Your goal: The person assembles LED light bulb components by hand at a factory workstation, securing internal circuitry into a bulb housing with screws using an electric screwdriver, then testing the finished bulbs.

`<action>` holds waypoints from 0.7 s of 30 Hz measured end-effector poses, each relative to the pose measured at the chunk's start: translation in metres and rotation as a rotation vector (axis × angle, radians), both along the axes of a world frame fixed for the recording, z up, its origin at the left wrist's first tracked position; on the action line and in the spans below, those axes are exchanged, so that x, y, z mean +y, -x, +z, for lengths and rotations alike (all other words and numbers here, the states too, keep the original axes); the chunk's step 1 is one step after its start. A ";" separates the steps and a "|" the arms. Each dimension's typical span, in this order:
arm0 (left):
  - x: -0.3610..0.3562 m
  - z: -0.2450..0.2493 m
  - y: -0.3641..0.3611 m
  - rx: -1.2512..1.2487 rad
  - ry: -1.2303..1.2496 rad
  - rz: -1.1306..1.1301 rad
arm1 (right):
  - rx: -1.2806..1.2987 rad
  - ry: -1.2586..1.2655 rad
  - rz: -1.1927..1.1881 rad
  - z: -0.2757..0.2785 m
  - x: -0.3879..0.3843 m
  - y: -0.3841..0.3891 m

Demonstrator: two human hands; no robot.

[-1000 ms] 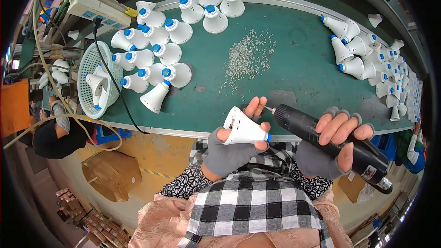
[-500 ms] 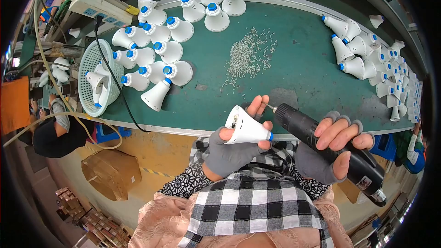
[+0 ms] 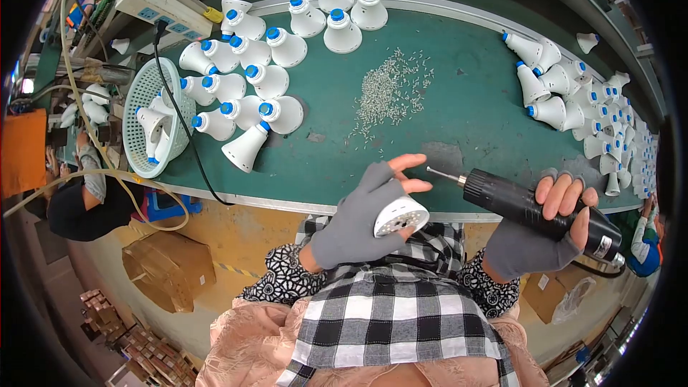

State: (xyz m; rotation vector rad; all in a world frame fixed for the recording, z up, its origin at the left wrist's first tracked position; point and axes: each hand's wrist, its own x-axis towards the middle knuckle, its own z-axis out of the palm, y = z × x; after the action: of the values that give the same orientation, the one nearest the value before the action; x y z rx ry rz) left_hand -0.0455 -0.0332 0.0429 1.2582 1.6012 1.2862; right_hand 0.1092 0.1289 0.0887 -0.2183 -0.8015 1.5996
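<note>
My left hand [image 3: 358, 216], in a grey fingerless glove, is closed round a white cone-shaped housing [image 3: 403, 215]. The housing's wide end, with small holes in it, is turned toward me; its narrow end is hidden. Thumb and forefinger stretch to the right, close to the bit's tip. In my gloved right hand [image 3: 552, 226] is a black electric screwdriver [image 3: 505, 198], tilted, its thin metal bit pointing left. A small bright piece shows at the tip, too small to name surely. Beyond both hands lies a pile of small screws [image 3: 387, 89] on the green table [image 3: 322, 172].
White housings with blue caps [image 3: 269, 82] stand at the left, and many more [image 3: 598, 111] crowd the right. A pale green basket [image 3: 130, 132] holds several. A black cable [image 3: 175, 93] hangs from a power strip [image 3: 154, 11]. Another person's arm [image 3: 89, 172] shows at far left.
The screwdriver has moved right and its bit has come away from my left fingertips. My left hand has turned, so the housing's wide end now faces me.
</note>
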 end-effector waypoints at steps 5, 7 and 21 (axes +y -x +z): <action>0.004 0.003 0.002 -0.151 -0.053 -0.061 | 0.022 0.107 0.001 0.006 0.000 0.003; 0.004 0.003 0.003 -0.132 -0.073 -0.076 | 0.001 0.124 -0.024 0.006 0.001 0.004; 0.007 0.002 -0.006 0.273 -0.088 0.036 | -0.044 0.073 -0.001 0.006 -0.004 0.006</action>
State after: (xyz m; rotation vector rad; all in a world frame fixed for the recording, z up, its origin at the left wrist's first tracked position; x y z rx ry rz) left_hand -0.0398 -0.0264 0.0446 1.5187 1.7785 1.2609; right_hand 0.1037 0.1251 0.0942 -0.3069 -0.7772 1.6295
